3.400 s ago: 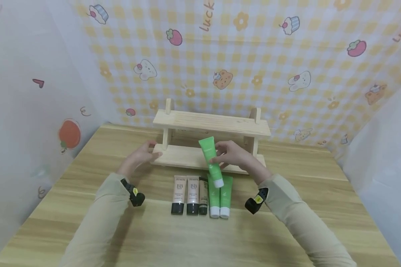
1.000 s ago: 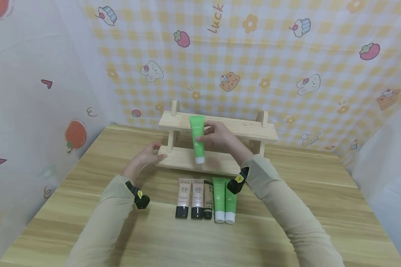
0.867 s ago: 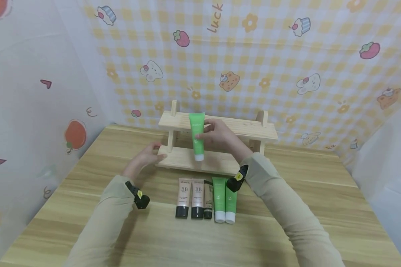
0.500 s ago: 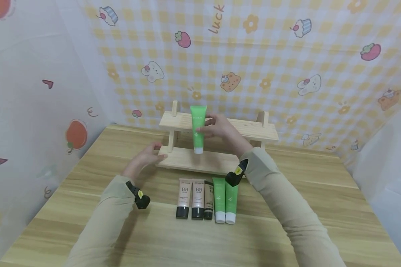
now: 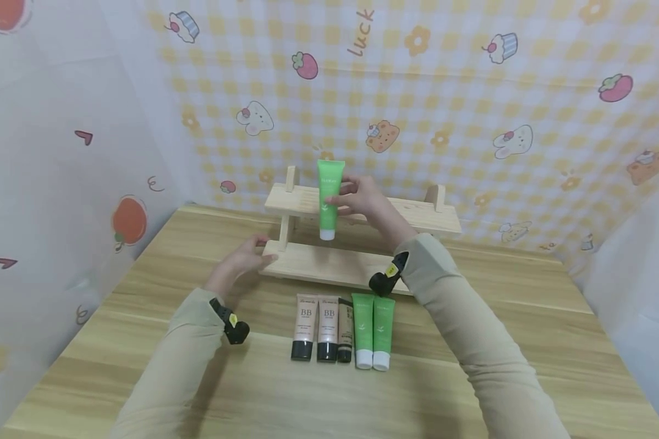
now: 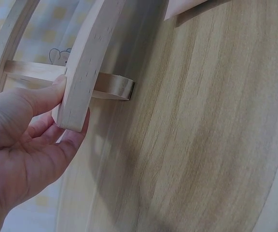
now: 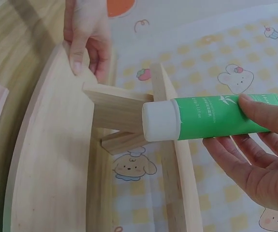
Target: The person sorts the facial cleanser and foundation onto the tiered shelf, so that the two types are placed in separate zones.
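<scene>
A green cosmetic tube (image 5: pixel 329 192) with a white cap is held upright, cap down, by my right hand (image 5: pixel 367 198). It hangs in front of the upper board of a two-tier wooden shelf (image 5: pixel 329 262). The right wrist view shows thumb and fingers pinching the tube (image 7: pixel 216 116) across its middle. My left hand (image 5: pixel 247 256) grips the left end of the lower board. In the left wrist view that hand (image 6: pixel 33 140) has its thumb on top of the board (image 6: pixel 83 77) and its fingers curled underneath.
Before the shelf, tubes lie in a row on the wooden table (image 5: pixel 318 402): two pink BB cream tubes (image 5: pixel 305 323), a thin brown-and-black tube (image 5: pixel 345 329) and two green tubes (image 5: pixel 364 329). A yellow checked cloth (image 5: pixel 335 91) hangs close behind.
My right hand has lifted the green tube from above the row, moving left and up to the upper board, and the tube has turned from tilted to nearly upright. My left hand stays on the shelf.
</scene>
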Tool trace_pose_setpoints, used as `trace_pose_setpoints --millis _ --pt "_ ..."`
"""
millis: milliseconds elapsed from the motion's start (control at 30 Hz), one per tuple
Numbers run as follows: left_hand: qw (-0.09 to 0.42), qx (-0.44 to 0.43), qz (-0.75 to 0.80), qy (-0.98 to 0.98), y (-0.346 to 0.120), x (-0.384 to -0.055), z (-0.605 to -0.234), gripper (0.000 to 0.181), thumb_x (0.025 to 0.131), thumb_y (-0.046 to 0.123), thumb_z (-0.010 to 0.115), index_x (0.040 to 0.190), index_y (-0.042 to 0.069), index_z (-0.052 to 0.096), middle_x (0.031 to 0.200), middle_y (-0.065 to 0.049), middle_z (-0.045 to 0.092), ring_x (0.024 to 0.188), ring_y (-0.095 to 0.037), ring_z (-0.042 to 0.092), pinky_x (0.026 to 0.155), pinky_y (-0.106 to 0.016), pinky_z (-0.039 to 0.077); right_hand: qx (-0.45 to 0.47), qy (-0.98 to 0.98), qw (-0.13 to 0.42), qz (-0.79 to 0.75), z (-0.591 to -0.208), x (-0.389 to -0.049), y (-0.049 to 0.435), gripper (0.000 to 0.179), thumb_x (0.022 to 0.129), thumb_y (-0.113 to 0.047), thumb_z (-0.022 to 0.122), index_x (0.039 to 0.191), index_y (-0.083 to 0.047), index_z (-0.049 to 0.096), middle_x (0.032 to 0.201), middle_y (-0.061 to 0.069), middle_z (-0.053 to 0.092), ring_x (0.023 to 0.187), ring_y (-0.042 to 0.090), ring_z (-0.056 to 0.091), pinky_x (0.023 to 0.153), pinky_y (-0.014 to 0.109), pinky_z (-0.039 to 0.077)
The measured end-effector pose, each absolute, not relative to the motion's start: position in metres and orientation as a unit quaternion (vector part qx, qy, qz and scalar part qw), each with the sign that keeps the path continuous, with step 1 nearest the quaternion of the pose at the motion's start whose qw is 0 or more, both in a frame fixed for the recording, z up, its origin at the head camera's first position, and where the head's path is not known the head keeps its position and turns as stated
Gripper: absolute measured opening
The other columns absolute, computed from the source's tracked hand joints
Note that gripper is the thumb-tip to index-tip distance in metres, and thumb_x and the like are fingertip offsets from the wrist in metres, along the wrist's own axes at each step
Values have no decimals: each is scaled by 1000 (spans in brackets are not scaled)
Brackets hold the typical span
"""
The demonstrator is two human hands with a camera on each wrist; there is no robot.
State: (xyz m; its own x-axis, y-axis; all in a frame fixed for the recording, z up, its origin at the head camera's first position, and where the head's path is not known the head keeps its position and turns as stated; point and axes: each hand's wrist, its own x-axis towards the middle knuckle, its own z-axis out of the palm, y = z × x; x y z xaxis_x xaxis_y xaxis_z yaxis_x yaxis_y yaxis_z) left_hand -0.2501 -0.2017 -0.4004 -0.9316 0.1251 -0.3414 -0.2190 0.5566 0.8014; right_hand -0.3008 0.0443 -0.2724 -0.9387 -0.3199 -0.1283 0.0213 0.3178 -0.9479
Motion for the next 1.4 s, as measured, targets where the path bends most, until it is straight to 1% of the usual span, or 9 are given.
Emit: trace_pose_setpoints --millis 233,433,667,900,1067,1300,1400 --pt "179 -29 471 863 -202 -252 -401 65 91 21 54 142 0 19 148 -24 21 135 -42 21 111 -51 22 -94 801 142 -574 -268 -303 43 50 79 -5 69 125 -5 51 117 20 60 105 30 60 79 39 56" --pt "172 -18 467 867 -202 -248 -398 72 89 27 58 141 -3 19 146 -27 22 133 -44 23 110 -52 24 -98 803 129 -573 -267 -306 40 51 80 -7 68 128 -6 49 117 19 60 105 29 60 81 38 55" --pt "170 -23 480 860 -203 -250 -404 66 90 18 55 141 -3 18 146 -26 22 134 -43 22 111 -51 23 -117 797 102 -583 -270 -313 37 52 82 -7 65 130 -5 46 118 19 58 107 30 59 83 36 55" --pt "169 -30 478 862 -202 -251 -404 66 90 19 56 141 -2 19 146 -25 23 134 -41 24 110 -49 26 -128 788 76 -598 -268 -316 38 51 82 -7 65 130 -6 47 118 19 57 106 29 58 82 32 55" --pt "163 -28 476 864 -202 -252 -405 65 90 18 56 141 -2 20 146 -25 23 134 -42 24 111 -50 25 -137 786 46 -601 -267 -317 37 49 81 -9 67 127 -7 50 116 17 59 103 25 61 82 31 55" --pt "164 -29 478 863 -201 -252 -404 65 90 17 56 140 -3 20 146 -26 24 134 -42 24 111 -49 25 -145 791 32 -593 -273 -328 28 50 82 -11 67 128 -9 49 122 16 57 111 28 57 88 36 52" --pt "165 -31 478 862 -201 -252 -403 65 90 17 56 140 -3 20 146 -26 24 134 -42 24 111 -49 24 -150 807 19 -571 -274 -330 25 49 82 -14 67 128 -11 49 123 14 57 111 27 57 89 35 52"
